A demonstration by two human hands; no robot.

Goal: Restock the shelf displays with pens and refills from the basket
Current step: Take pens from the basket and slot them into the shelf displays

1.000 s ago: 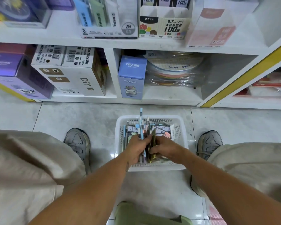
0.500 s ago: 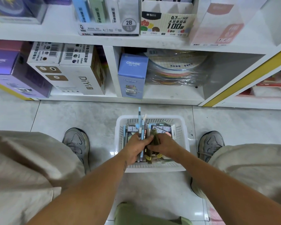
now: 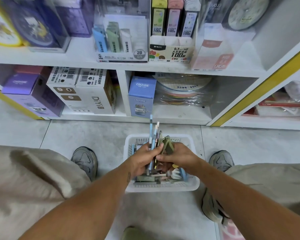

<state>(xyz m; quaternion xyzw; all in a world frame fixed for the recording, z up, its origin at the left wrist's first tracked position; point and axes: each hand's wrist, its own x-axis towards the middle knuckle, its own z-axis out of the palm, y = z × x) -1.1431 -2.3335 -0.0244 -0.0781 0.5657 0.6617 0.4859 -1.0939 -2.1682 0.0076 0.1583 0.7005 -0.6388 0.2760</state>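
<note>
Gripping a bundle of pens [image 3: 153, 135] above the white basket [image 3: 189, 186], the left hand [image 3: 142, 158] holds their long axes pointing up and away toward the shelf displays [image 3: 170, 52]. The right hand [image 3: 176, 155] pinches an olive packet [image 3: 168, 144] against the bundle. The displays lie well above and ahead, so the lift probably falls to the left hand.

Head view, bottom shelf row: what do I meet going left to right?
Purple box → white DiYi boxes → white divider → blue CRUHRE box → plastic-wrapped stack of round coloured items → yellow-edged shelf post.
</note>
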